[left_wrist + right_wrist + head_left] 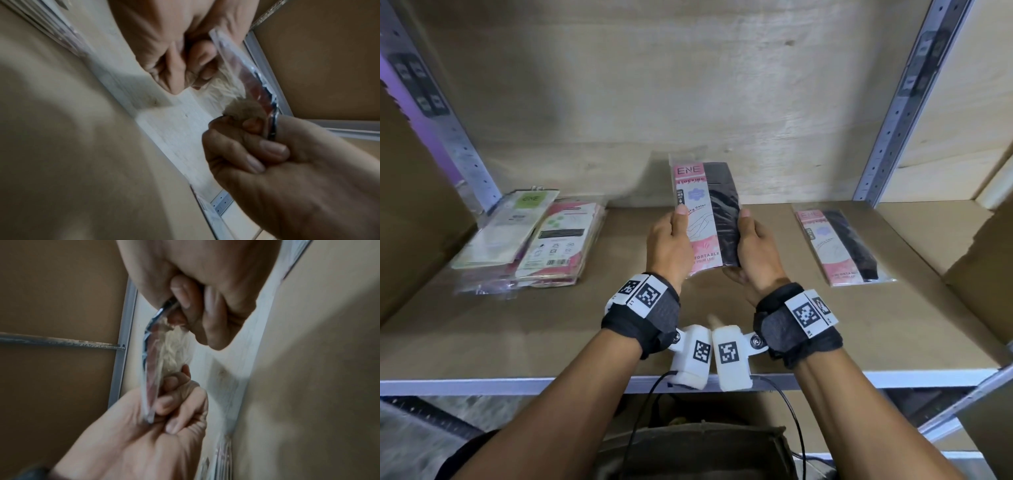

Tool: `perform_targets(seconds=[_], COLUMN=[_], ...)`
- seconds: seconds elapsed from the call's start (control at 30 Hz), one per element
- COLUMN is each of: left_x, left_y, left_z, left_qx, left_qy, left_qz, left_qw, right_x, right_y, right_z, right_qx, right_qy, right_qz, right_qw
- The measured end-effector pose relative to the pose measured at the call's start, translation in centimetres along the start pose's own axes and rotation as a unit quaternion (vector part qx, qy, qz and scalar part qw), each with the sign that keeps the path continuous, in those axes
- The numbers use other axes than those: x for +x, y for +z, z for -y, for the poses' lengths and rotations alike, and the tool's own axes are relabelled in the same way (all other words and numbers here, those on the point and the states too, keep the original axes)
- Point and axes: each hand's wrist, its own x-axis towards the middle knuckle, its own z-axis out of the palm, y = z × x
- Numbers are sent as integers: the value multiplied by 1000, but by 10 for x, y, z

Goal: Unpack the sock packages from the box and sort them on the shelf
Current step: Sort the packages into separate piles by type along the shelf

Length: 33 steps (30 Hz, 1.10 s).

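I hold one sock package [709, 205], a pink card with a dark stocking in clear plastic, upright above the middle of the shelf [551, 335]. My left hand [674, 233] grips its left edge, thumb on the front. My right hand [748, 240] grips its right edge and lower corner. The left wrist view shows the package [246, 78] edge-on, pinched between my left hand [185, 68] and right hand [257, 146]. The right wrist view shows the same package [152, 369] between my right hand [191, 309] and left hand [164, 415].
A matching pink-and-dark package [839, 246] lies flat on the shelf to the right. A stack of several packages [527, 240] with green and pink cards lies at the left. Cardboard [983, 260] stands at the right end, metal posts [900, 113] at both back corners.
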Motion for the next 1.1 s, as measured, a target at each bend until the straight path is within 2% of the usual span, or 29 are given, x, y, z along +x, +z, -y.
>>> perform_targets(seconds=[0.17, 0.23, 0.3, 0.37, 0.47, 0.53, 0.6, 0.73, 0.83, 0.97, 1.1], left_x=[1, 4, 9, 11, 5, 0, -3, -1, 3, 4, 3], left_y=[-1, -6, -12, -20, -25, -20, -8, 26, 64, 121, 168], left_z=[4, 6, 4, 0, -6, -9, -9, -10, -8, -3, 4], left_qx=[-48, -6, 94, 173, 135, 122, 137, 143, 143, 130, 130], left_qy=[-10, -9, -6, -34, -106, -108, -98, -87, -78, -96, -118], left_qz=[4, 15, 43, 105, 226, 278, 296, 291, 291, 306, 319], left_qw=[999, 1000, 995, 979, 959, 947, 940, 942, 943, 938, 931], right_x=[-5, -3, 1, 6, 13, 15, 17, 19, 20, 21, 21], right_y=[2, -1, -8, -19, -37, -47, -58, -87, -118, -159, -191], right_z=[3, 2, 0, -2, 0, 2, 3, 14, 26, 38, 40], right_qx=[35, 13, -64, -143, -216, -251, -273, -312, -340, -404, -447], right_qy=[-5, -2, 2, -4, -15, -7, 10, 38, 22, 5, 25], right_qz=[21, 35, 48, 47, 23, 8, -8, -17, -58, -136, -146], right_qw=[999, 999, 997, 989, 976, 968, 962, 949, 938, 905, 882])
